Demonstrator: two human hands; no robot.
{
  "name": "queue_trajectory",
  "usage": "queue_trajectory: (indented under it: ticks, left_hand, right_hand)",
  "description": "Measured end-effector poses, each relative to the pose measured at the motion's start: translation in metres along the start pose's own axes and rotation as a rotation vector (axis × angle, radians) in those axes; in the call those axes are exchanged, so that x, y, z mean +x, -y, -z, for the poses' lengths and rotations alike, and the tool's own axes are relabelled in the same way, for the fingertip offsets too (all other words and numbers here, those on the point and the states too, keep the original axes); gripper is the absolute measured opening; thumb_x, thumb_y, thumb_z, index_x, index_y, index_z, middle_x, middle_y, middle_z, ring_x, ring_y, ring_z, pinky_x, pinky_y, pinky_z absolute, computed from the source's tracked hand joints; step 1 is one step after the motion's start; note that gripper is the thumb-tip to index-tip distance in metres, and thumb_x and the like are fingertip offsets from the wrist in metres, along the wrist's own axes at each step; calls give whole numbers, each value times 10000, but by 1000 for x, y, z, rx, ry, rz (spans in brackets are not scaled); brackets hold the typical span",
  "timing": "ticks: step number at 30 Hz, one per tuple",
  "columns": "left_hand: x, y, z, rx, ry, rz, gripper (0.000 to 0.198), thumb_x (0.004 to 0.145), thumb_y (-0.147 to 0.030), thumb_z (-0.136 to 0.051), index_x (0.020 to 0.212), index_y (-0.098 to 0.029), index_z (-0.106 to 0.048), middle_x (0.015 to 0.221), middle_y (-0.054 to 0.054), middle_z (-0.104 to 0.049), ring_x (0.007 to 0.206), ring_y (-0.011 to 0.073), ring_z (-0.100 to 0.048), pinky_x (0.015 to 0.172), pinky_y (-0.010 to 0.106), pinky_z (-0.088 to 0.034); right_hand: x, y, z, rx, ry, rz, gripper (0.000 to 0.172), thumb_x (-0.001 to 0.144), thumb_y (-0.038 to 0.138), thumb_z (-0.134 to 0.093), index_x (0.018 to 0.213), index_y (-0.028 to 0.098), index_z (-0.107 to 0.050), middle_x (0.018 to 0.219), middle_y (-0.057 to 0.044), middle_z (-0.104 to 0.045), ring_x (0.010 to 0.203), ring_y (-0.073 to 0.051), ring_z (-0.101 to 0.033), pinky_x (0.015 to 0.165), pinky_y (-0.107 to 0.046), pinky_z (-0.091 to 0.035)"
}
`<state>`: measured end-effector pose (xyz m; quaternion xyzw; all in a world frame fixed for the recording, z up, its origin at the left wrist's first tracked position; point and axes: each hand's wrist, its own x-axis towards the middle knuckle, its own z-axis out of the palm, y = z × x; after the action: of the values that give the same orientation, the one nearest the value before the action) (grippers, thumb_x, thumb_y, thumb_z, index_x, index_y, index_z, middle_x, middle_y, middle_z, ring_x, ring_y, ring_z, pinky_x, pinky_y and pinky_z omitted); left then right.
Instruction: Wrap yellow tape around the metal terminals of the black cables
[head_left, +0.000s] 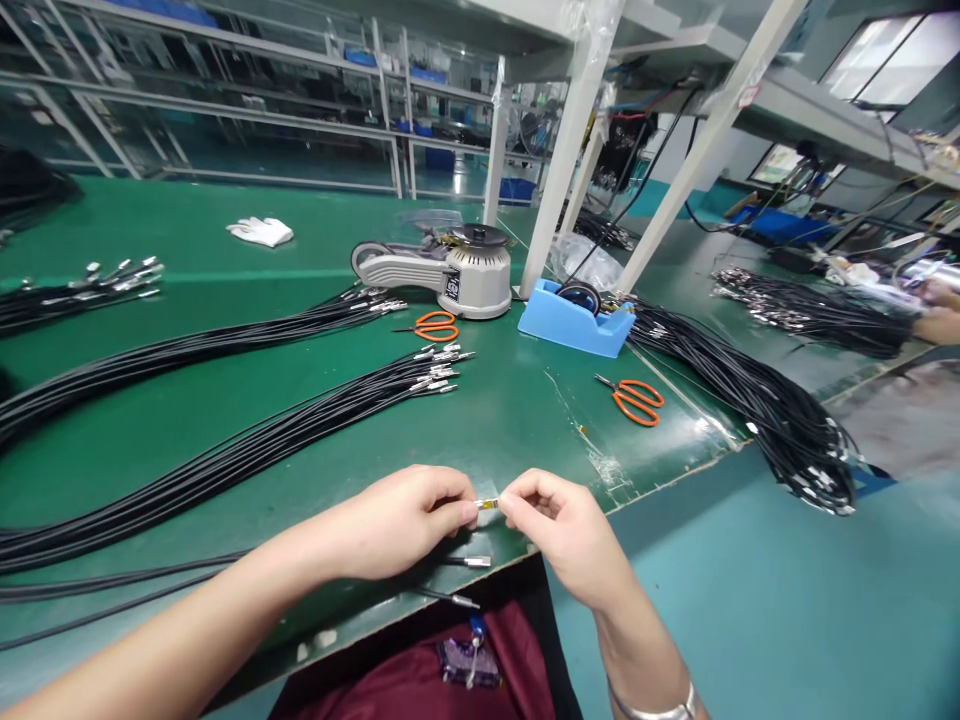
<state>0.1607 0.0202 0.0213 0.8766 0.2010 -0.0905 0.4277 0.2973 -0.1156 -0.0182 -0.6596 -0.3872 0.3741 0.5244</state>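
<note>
Between my two hands, near the table's front edge, is a cable end (488,504) with a metal connector and a yellowish band. My left hand (409,515) pinches it from the left. From the right, the thumb and fingertips of my right hand (553,520) close on its other end; the fingers cover much of it. Just below my left hand lie a black cable with a silver tip (477,562) and a second cable tip (459,600). A bundle of black cables (322,405) with silver connectors rests beyond my left forearm.
Behind stand a grey tape dispenser machine (474,275) and a blue tape holder (576,320). Orange-handled scissors (637,400) lie at right, another pair of scissors (436,326) near the machine. More cables (735,375) overhang the right edge. A person's hand (937,325) shows far right.
</note>
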Motion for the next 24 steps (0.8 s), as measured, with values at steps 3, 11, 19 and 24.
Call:
queue_trajectory:
  ticks: [3,11,19,24]
  left_hand:
    - [1,3,-2,-12,2,-13,303,876,-372,-390,745,-181,-586,692,-27,-560,679,136,-489,619,219,-349]
    - [0,2,-3,-181,82,16,266,866,-338,-405,731,-171,-562,668,-40,-529,645,116,-469,607,207,-357]
    - [-4,-6,-6,44,-18,-51,284,887,-310,-381,694,-180,-544,670,-35,-540,649,117,-466,607,216,-326]
    - [-4,-3,-9,35,-33,-53,280,881,-312,-389,688,-184,-546,670,-34,-540,656,120,-473,604,217,-325]
  right_hand:
    - [-1,-2,0,12,2,-7,163,808,285,-606,716,152,-620,656,13,-587,629,-114,-527,608,-228,-415]
    - [-2,-4,-1,47,26,-45,194,803,299,-609,688,144,-590,637,14,-571,623,-112,-513,617,-236,-409]
    - [-7,-8,-4,-7,-2,-26,200,821,309,-591,699,151,-601,653,12,-574,631,-116,-520,619,-240,-414]
    - [-8,-5,-5,-45,-8,-12,175,821,277,-588,694,156,-602,656,12,-581,632,-119,-541,618,-233,-423]
